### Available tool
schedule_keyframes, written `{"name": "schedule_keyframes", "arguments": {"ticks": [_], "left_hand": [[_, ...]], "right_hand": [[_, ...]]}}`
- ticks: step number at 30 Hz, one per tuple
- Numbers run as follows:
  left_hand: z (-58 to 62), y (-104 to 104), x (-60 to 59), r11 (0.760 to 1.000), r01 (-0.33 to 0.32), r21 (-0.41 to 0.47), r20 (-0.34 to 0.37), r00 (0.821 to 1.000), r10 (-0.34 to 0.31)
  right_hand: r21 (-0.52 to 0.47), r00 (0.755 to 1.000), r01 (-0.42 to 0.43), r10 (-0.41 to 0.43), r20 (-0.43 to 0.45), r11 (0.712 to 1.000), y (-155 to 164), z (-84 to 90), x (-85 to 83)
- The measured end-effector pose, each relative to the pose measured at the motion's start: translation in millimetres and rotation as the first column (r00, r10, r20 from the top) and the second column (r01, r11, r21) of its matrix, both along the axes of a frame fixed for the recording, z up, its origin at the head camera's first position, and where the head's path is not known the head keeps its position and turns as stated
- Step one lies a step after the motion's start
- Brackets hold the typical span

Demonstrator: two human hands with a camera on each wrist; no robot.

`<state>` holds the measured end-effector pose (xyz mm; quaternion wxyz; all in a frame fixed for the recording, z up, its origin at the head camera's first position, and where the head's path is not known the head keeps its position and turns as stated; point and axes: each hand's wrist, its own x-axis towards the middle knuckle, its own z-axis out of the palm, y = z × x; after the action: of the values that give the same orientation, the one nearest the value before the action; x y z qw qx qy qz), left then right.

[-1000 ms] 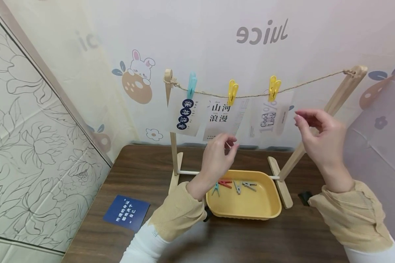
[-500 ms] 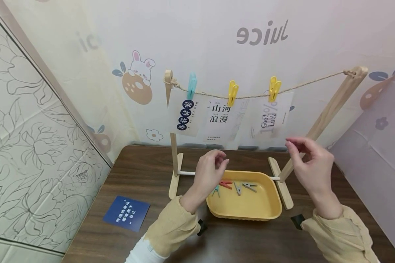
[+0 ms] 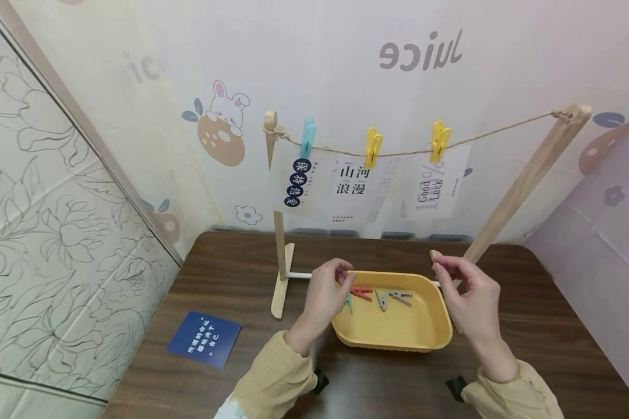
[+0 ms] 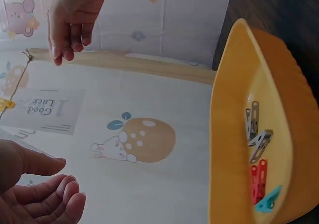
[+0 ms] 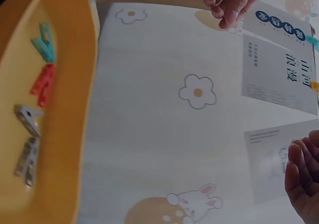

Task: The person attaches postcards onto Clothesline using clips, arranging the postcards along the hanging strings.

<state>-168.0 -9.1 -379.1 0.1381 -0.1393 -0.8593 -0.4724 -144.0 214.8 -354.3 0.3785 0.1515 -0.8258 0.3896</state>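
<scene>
My left hand (image 3: 325, 299) hovers by the left edge of a yellow plastic tray (image 3: 393, 344), fingers loosely bent, nothing in them. Over the tray's right edge is my right hand (image 3: 474, 299), likewise relaxed and holding nothing. Inside the tray lie a teal clothespin (image 4: 268, 200), a red clothespin (image 3: 361, 293) and two grey clothespins (image 5: 27, 160). Above, three cards hang from a twine line (image 3: 503, 132): a left card (image 3: 296, 185) under a light-blue clothespin (image 3: 308, 138), a middle card (image 3: 351, 201) and a "Good Luck" card (image 3: 435, 195), each under a yellow clothespin (image 3: 439, 142).
A wooden stand with a left post (image 3: 280, 244) and a leaning right post (image 3: 524, 174) carries the twine behind the tray. On the dark wooden table (image 3: 230, 267), a blue card (image 3: 205, 338) with white lettering lies at the left. Printed cloth hangs close behind.
Both hands have come down from near the hanging cards to the tray's level, the right one also moving left. The cards and clothespins keep their places.
</scene>
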Motion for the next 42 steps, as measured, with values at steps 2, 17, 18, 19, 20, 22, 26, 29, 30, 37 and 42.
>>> {"name": "schedule_keyframes", "arguments": {"ticks": [2,17,18,19,20,22,26,29,30,37,42], "left_hand": [[-4.8,0.7,1.4,1.0,0.004,0.01,0.019,1.0,-0.004],[-42.2,5.5,10.8,0.999,-0.022,0.027,0.104,0.994,0.019],[-45.0,5.5,11.5,1.0,-0.025,0.019,0.101,0.995,0.023],[-48.0,5.6,12.2,1.0,-0.031,0.007,0.104,0.994,0.03],[-51.0,5.8,12.9,0.999,-0.037,-0.007,0.11,0.993,0.038],[-56.9,6.1,14.2,0.998,-0.055,-0.028,0.14,0.988,0.059],[-68.6,6.3,16.1,0.993,-0.101,-0.052,0.201,0.973,0.11],[-77.2,5.7,16.5,0.99,-0.126,-0.062,0.222,0.965,0.137],[-80.2,5.4,16.5,0.989,-0.132,-0.063,0.225,0.964,0.143],[-97.8,2.1,18.3,0.984,-0.151,-0.1,0.228,0.959,0.17],[-106.0,0.0,19.8,0.984,-0.152,-0.092,0.24,0.956,0.17]], "right_hand": [[-0.02,1.0,-0.01,0.011,0.01,1.0,-1.8,-8.5,1.5],[-0.095,0.954,0.078,-0.046,0.297,0.992,-11.5,-75.7,11.2],[-0.101,0.951,0.073,-0.038,0.307,0.992,-12.0,-79.2,11.2],[-0.095,0.947,0.076,-0.042,0.32,0.993,-12.4,-82.7,11.3],[-0.088,0.941,0.08,-0.046,0.336,0.993,-12.8,-85.8,11.2],[-0.072,0.928,0.086,-0.054,0.37,0.994,-13.5,-91.2,10.5],[-0.047,0.906,0.093,-0.065,0.417,0.995,-14.2,-98.9,6.9],[-0.041,0.898,0.083,-0.057,0.437,0.996,-14.6,-102.9,3.2],[-0.037,0.894,0.081,-0.056,0.445,0.996,-14.7,-104.3,1.8],[-0.001,0.844,0.049,-0.041,0.535,0.999,-17.2,-116.3,-10.2],[0.048,0.81,0.029,-0.052,0.584,0.998,-21.9,-119.7,-21.0]]}}
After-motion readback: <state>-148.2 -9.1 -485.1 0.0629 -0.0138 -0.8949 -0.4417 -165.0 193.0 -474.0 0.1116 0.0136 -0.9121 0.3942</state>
